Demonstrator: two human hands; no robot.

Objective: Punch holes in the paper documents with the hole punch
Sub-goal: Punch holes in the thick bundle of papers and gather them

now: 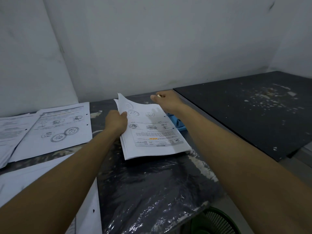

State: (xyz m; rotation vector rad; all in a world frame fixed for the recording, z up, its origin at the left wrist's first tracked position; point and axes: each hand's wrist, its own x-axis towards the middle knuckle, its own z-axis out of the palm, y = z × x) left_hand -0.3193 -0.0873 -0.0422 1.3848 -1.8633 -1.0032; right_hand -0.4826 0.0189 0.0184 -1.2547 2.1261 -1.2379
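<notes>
Head view. The left hand (116,121) pinches the left edge of a sheaf of paper documents (152,132), thumb on top, lifting its far corner so the sheets fan upward. The right hand (166,102) reaches over the sheaf's far right corner at about 1 o'clock; its fingers look curled, but whether they hold anything cannot be told. The blue hole punch (177,123) lies at 3 o'clock of the sheaf, mostly hidden under the paper edge and forearm. The top sheet already shows two holes near that edge. Earlier punched sheets (55,125) lie at 9 o'clock on the dark surface (152,183). To do this step well, judged from the layout: square the sheets first, seat the edge fully in the punch, centre it, then press firmly.
</notes>
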